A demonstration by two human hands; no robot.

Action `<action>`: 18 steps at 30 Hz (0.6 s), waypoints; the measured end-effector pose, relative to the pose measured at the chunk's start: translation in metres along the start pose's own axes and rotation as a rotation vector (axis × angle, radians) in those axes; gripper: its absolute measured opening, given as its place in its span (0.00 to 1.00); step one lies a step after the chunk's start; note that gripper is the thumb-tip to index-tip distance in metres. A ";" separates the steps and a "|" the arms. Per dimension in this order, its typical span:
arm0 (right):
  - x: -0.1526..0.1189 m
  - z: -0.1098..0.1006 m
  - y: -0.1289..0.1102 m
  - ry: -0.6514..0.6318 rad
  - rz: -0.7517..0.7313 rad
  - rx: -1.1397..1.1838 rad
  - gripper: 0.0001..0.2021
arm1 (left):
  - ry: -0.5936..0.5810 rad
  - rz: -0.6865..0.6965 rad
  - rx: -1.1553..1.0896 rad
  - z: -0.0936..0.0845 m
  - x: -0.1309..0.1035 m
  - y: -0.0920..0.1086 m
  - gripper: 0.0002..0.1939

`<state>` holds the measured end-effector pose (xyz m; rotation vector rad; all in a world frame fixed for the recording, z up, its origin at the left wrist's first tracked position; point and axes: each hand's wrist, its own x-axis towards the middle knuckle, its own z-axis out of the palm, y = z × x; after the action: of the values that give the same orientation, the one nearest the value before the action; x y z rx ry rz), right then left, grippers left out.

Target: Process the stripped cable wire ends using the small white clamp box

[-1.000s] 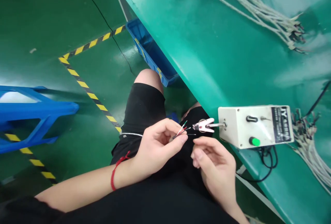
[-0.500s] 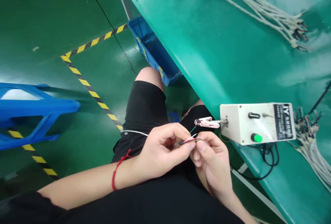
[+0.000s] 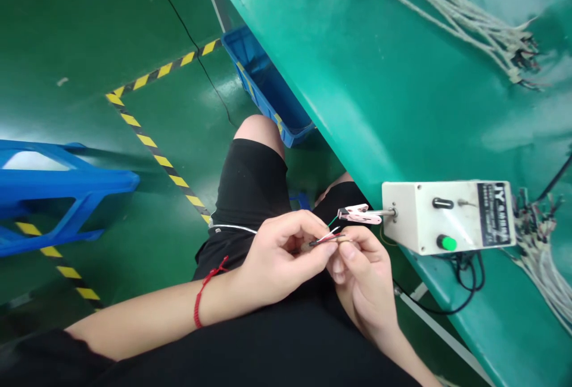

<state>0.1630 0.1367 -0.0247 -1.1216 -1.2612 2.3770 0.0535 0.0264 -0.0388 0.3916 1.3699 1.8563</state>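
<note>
Between my two hands lies a white cable [image 3: 235, 229], its end split into thin wires [image 3: 327, 240] coloured white, red, black and green. My left hand [image 3: 277, 262], with a red cord bracelet at the wrist, pinches the cable end between thumb and fingers. The thumb and forefinger of my right hand [image 3: 369, 276] are closed on the tips of some wires; which ones I cannot tell. Just above the fingers, a pink-and-black clip [image 3: 360, 214] sticks out on a metal shaft from a white box [image 3: 411, 220] with a green knob. The green wire points up toward the clip.
The box stands at the edge of the green table [image 3: 379, 77]. Bundles of white cables [image 3: 465, 17] lie at the top right and lower right. Under the table edge is a blue bin [image 3: 250, 83]. A blue stool [image 3: 67, 184] stands left on the taped floor.
The hands stay nearly in place. My right fingers have shifted slightly, and the white and red wires show a little more apart. The view has moved slightly.
</note>
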 end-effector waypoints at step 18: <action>0.025 -0.005 0.011 0.218 -0.047 0.138 0.17 | 0.146 -0.092 -0.131 -0.003 0.021 -0.008 0.04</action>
<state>0.1510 0.1457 -0.0478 -1.2530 -1.0245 2.1991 0.0411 0.0404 -0.0511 0.1266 1.3295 1.9153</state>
